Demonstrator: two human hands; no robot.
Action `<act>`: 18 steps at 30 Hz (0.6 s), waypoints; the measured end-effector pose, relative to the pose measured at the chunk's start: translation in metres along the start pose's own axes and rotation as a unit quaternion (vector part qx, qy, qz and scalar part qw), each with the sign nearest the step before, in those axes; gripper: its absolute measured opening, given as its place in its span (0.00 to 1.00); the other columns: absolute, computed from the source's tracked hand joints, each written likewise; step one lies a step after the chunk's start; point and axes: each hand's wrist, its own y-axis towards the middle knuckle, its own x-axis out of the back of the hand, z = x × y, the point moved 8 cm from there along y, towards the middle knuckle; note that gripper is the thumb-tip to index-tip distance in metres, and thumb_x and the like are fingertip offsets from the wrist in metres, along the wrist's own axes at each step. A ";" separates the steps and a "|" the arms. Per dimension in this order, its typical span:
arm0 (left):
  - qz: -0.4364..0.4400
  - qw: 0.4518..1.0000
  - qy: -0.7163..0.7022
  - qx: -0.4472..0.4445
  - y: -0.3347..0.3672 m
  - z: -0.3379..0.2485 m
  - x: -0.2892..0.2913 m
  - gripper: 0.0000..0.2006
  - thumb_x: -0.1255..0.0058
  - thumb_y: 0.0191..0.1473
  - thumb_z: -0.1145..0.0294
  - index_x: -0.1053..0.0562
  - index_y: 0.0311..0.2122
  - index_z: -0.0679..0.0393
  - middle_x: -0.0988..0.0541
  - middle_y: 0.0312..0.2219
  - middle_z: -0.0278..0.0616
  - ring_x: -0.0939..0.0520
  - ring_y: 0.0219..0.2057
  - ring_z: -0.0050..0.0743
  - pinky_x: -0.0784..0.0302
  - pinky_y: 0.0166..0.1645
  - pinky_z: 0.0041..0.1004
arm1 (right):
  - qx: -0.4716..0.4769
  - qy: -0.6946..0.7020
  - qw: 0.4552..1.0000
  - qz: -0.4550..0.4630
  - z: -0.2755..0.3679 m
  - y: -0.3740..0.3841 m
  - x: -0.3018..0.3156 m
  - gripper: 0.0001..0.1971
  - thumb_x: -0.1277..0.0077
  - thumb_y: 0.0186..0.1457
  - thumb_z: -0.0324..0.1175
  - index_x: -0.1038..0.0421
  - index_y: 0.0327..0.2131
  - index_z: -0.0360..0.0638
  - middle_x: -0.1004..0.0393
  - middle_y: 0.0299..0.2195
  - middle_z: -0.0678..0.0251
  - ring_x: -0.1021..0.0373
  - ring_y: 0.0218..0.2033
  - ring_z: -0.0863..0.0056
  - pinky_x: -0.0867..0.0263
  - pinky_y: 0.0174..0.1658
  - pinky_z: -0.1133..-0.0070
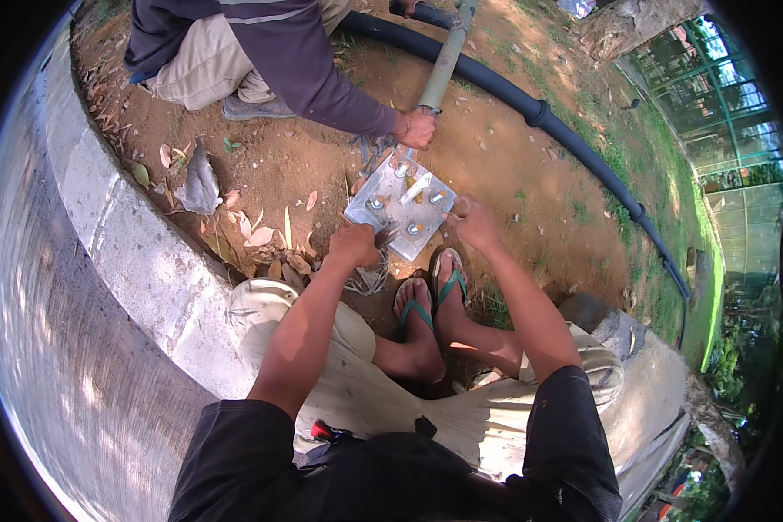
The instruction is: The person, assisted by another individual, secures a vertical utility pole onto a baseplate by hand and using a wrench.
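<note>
A square grey metal plate (391,198) sits tilted on the soil in front of my feet, with several bolts and nuts (412,230) standing up from its face. My left hand (354,246) is closed at its near left edge. A small dark, pointed thing shows beside those fingers; I cannot tell what it is. At the plate's right corner, my right hand (476,224) pinches the rim. Beyond the plate, a crouching person's hand (416,129) grips the lower end of a greenish pole (448,65). Grey strands (370,277) hang below my left hand.
A thick black pipe (574,152) curves across the soil from the top to the right. On the left runs a concrete kerb (139,252), with dry leaves (261,235) along it. My sandalled feet (422,300) stand close to the plate. A mesh fence (722,113) rises far right.
</note>
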 end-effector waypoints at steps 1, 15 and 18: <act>-0.003 1.000 -0.002 -0.011 -0.001 -0.009 0.001 0.26 0.37 0.46 0.57 0.21 0.49 0.62 0.18 0.48 0.57 0.18 0.53 0.55 0.21 0.57 0.46 | -0.004 0.011 1.000 -0.016 -0.010 0.012 -0.001 0.25 0.33 0.51 0.48 0.21 0.41 0.35 0.18 0.33 0.48 0.19 0.37 0.53 0.25 0.42 0.65; 0.026 0.999 -0.016 -0.038 -0.002 -0.008 -0.002 0.17 0.43 0.46 0.69 0.17 0.42 0.63 0.15 0.44 0.56 0.14 0.48 0.52 0.18 0.52 0.46 | -0.066 0.045 0.982 -0.168 -0.004 0.030 -0.065 0.23 0.30 0.49 0.34 0.27 0.45 0.32 0.21 0.38 0.43 0.23 0.41 0.44 0.30 0.44 0.58; 0.032 0.999 -0.002 -0.034 0.006 -0.005 -0.009 0.20 0.39 0.45 0.60 0.18 0.42 0.62 0.16 0.44 0.52 0.15 0.49 0.54 0.19 0.53 0.47 | -0.051 0.081 0.982 -0.161 -0.010 0.034 -0.071 0.24 0.32 0.51 0.36 0.28 0.47 0.32 0.22 0.42 0.41 0.24 0.45 0.43 0.30 0.47 0.57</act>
